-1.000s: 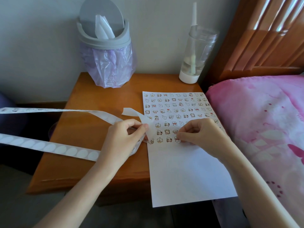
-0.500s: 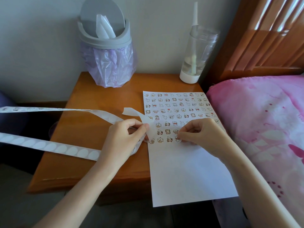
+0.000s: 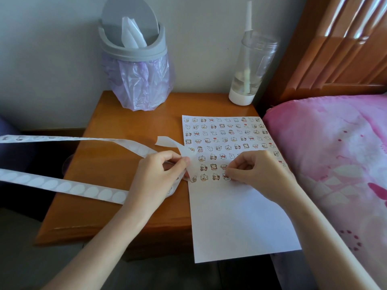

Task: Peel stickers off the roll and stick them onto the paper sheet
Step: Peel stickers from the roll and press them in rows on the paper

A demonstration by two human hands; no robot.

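While the left hand [image 3: 159, 174] pinched the strip [image 3: 62, 186], the right hand [image 3: 257, 172] pinched a sticker [image 3: 225, 176] onto the paper [image 3: 240, 222] — bin [image 3: 134, 59] and bottle [image 3: 251, 65] beyond.

I'm standing in a bedroom: pink bedspread [image 3: 335, 155] lying below a wooden headboard [image 3: 339, 51], lined bin [image 3: 136, 65] sitting on the bedside counter [image 3: 113, 168].

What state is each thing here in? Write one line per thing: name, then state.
paper sheet: flat on the table, top half filled with stickers, bottom blank.
sticker strip: unrolled, bare circles showing, trailing off left.
left hand: pinches the strip.
right hand: fingers curled, pinching a sticker onto the bottom row.
bin: lid tipped open, lined, paper poking out.
bottle: upright, nearly empty, straw inside.
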